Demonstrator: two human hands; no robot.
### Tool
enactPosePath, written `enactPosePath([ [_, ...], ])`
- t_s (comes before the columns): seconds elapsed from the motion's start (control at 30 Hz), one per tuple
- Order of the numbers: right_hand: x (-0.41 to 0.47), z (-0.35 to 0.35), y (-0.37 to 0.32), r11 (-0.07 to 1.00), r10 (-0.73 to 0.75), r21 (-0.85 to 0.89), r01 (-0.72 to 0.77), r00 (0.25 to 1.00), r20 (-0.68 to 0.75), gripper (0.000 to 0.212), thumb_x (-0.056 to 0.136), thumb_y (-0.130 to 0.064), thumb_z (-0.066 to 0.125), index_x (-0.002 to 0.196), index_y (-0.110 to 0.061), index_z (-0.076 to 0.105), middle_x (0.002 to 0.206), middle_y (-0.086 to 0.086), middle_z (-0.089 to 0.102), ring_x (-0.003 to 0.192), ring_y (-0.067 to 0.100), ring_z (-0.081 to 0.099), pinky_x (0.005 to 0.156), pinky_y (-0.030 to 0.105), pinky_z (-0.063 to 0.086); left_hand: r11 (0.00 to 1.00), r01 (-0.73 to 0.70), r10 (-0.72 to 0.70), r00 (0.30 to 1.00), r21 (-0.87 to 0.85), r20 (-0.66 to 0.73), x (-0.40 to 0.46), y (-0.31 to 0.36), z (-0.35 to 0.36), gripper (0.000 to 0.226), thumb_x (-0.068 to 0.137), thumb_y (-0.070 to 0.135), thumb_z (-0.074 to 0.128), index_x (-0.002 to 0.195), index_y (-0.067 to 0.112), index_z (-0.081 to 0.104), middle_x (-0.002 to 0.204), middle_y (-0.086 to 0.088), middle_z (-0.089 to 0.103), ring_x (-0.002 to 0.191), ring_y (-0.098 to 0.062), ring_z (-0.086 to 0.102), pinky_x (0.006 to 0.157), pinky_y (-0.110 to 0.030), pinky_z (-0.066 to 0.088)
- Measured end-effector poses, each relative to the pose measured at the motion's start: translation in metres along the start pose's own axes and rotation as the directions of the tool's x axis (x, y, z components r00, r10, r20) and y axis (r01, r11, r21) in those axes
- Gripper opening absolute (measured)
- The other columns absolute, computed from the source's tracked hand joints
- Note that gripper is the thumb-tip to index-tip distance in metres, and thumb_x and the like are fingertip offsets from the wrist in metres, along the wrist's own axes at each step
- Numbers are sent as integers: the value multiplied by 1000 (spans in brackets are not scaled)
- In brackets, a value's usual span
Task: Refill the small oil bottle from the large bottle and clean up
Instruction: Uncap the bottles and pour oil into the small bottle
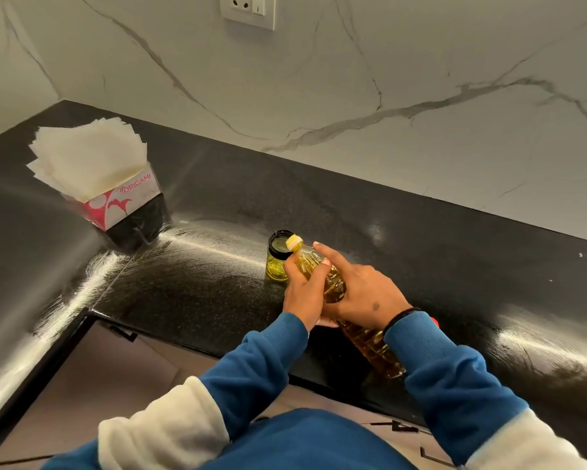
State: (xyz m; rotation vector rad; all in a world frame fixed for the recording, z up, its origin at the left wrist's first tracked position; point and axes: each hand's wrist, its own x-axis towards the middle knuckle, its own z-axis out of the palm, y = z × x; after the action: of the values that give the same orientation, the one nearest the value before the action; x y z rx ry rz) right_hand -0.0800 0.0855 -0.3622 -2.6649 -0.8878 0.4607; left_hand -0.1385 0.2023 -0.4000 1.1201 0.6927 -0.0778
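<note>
Blue sleeves (454,378) with cream upper parts are filling the bottom of my view, both arms reaching up toward the middle of the black counter (217,184). I am seeing the right hand (363,293) lying over the large bottle (334,283), fingers curled round its body with the index finger stretching along the shoulder toward the neck. The left hand (304,293) is wrapping the same bottle from the 9 o'clock side, fingers curled round it just below the neck. The bottle is lying tilted, base pointing toward 5 o'clock and passing under the right wrist, with golden oil showing through the ribbed plastic. Its yellow cap end (293,241) is resting at the rim of the small jar (278,256), which is standing upright on the counter at 11 o'clock from the hands, touching the left fingers. I am seeing yellow oil in the lower part of the jar and a dark rim at its mouth; whether oil is flowing I cannot tell. A black band (402,317) is circling the right wrist, and something red (434,321) is peeking out just past it. Farther off at 10 o'clock, a napkin box (115,201) with white napkins fanning out is sitting near the counter's corner. At 12 o'clock, a wall socket (248,10) is showing on the marble wall (420,79).
</note>
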Motion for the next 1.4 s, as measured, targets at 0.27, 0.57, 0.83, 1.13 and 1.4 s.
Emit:
enactPosePath([
  [0.27, 2, -3, -3, 999, 17, -34, -16, 1000, 25, 104, 76, -54, 74, 142, -68, -4, 119, 0, 69, 98, 20, 66, 87, 42, 58, 1000, 14, -13, 1000, -28, 10, 0, 2, 0, 58, 78, 58, 63, 126, 64, 31, 132, -5, 50, 107, -35, 61, 58, -63, 60],
  [0.57, 3, -9, -8, 998, 44, -58, -40, 996, 75, 103, 75, -59, 72, 139, -70, -7, 126, 2, 66, 103, 23, 66, 91, 45, 57, 998, 27, -25, 999, -57, 25, 0, 4, -1, 63, 80, 55, 63, 134, 59, 30, 137, -7, 48, 113, -40, 59, 58, -63, 60],
  [0.83, 4, -12, -11, 995, 56, -81, -49, 995, 87, 103, 73, -60, 71, 140, -69, -6, 127, 3, 65, 104, 24, 66, 91, 46, 57, 996, 41, -40, 999, -82, 19, 2, 4, -2, 61, 93, 47, 61, 142, 54, 25, 140, -9, 46, 114, -42, 59, 56, -61, 60],
  [1.13, 5, -14, -12, 994, 53, -97, -43, 993, 103, 105, 73, -60, 72, 142, -66, -6, 128, 1, 65, 102, 21, 66, 88, 42, 59, 995, 46, -44, 999, -91, 26, 2, 4, -2, 60, 93, 49, 62, 139, 59, 25, 134, -6, 49, 107, -38, 61, 52, -54, 59],
  [1.4, 5, -14, -10, 994, 51, -98, -41, 993, 103, 106, 70, -62, 72, 141, -67, -6, 127, 1, 66, 98, 20, 67, 85, 41, 60, 994, 46, -43, 999, -97, 33, 2, 3, -2, 62, 84, 54, 65, 134, 62, 30, 135, -7, 50, 107, -40, 63, 55, -57, 60],
])
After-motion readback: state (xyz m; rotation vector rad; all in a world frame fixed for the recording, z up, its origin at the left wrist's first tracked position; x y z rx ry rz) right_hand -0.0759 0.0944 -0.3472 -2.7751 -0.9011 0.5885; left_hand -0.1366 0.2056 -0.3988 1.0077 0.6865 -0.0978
